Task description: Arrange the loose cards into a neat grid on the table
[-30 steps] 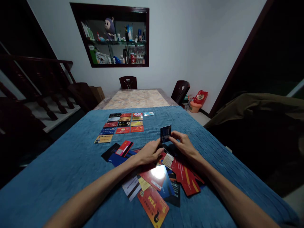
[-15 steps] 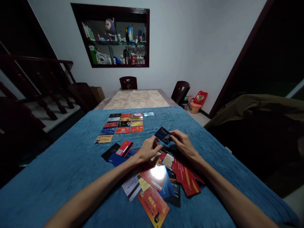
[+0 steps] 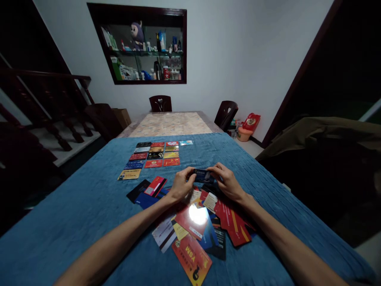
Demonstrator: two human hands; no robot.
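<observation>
Fingertips of left hand (image 3: 180,184) and right hand (image 3: 228,182) pinch the dark blue plastic card (image 3: 202,175) by its ends; level it before adding to the far grid of cards (image 3: 154,155).

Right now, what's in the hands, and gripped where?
One dark blue card, held between both: left hand pinches its left end, right hand its right end.

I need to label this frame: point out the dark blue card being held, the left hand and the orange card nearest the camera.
dark blue card (image 3: 202,175), head view, middle of its face.
left hand (image 3: 179,186), head view, back of the hand.
orange card (image 3: 192,258), head view, its printed face.
</observation>
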